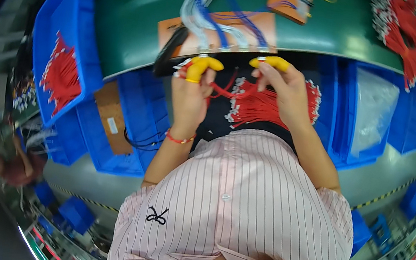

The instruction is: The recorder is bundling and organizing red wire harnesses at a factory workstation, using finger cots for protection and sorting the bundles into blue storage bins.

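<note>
Green and smooth, a long bench (133, 18) runs across the room, with blue plastic bins (65, 9) by its near edge. On that edge sits a flat orange board (270, 29) with white and blue wires (204, 7) on it. Just off the edge, near the board, a thin red wire (222, 90) hangs between two hands. Left hand (190, 93) and right hand (288, 90) both wear yellow finger covers (202, 65). Their fingers are bent and pinch the red wire, one hand on each side. Below, a big pile of red wires with white ends (262, 105) lies on the person's lap.
</note>
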Demonstrator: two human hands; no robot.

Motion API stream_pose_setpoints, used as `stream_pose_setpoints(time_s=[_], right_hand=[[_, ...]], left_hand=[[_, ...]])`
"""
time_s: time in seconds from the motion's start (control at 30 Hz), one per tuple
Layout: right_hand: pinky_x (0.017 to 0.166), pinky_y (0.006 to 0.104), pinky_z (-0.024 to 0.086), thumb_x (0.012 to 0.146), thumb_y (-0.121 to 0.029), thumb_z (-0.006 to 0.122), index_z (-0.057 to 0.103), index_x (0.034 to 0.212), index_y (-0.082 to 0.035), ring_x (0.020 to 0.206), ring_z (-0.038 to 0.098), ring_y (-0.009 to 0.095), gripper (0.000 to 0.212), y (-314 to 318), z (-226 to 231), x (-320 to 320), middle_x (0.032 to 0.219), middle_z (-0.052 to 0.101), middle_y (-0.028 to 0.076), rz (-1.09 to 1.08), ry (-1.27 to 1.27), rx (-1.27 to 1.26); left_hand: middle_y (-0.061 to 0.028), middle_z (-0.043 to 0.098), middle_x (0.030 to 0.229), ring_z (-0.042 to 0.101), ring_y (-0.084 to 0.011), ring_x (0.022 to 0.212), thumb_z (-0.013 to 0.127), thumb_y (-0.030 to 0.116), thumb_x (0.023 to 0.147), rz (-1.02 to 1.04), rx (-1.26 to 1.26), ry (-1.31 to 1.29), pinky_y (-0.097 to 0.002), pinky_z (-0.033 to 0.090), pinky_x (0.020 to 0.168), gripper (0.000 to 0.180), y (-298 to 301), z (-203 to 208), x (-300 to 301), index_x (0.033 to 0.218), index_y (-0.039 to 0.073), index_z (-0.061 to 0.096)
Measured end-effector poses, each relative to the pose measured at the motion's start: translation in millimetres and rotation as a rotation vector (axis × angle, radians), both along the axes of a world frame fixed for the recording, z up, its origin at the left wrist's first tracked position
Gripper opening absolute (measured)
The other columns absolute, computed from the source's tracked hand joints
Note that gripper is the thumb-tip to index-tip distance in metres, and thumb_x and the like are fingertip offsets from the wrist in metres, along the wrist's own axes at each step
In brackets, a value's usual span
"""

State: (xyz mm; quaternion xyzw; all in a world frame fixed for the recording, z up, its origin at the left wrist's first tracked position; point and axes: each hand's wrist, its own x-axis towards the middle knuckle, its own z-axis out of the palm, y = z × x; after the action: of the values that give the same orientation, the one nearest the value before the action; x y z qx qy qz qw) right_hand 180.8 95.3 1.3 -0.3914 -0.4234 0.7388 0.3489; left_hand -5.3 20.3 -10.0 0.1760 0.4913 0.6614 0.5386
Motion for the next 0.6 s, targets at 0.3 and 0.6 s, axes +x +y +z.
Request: stream_pose_setpoints(time_s=[0.3, 0.6], right_hand=[[0.065, 0.0212, 0.045, 0.094, -0.015, 0.061, 0.066, 0.106, 0.003, 0.067, 0.054, 0.008, 0.022, -1.3, -2.7, -6.1, 0.087, 0.066, 0.008, -0.015, -0.044, 0.019], [0.064, 0.0198, 0.044, 0.094, -0.014, 0.062, 0.067, 0.105, 0.004, 0.065, 0.052, 0.006, 0.022, 0.4, 0.2, -6.6, 0.085, 0.066, 0.007, -0.058, -0.066, 0.048]], left_hand=[[0.0031, 0.049, 0.065, 0.027, 0.0007, 0.049, 0.052, 0.018, 0.098, 0.038, 0.007, 0.016, -0.0201, 0.017, 0.043, 0.023, 1.8, 9.4, 3.9, 0.093, -0.002, 0.062], [0.0014, 0.050, 0.065, 0.026, 0.0001, 0.047, 0.048, 0.018, 0.100, 0.147, 0.024, -0.128, -0.0198, 0.017, 0.043, 0.026, 8.1, 16.8, 15.0, 0.093, -0.003, 0.063]])
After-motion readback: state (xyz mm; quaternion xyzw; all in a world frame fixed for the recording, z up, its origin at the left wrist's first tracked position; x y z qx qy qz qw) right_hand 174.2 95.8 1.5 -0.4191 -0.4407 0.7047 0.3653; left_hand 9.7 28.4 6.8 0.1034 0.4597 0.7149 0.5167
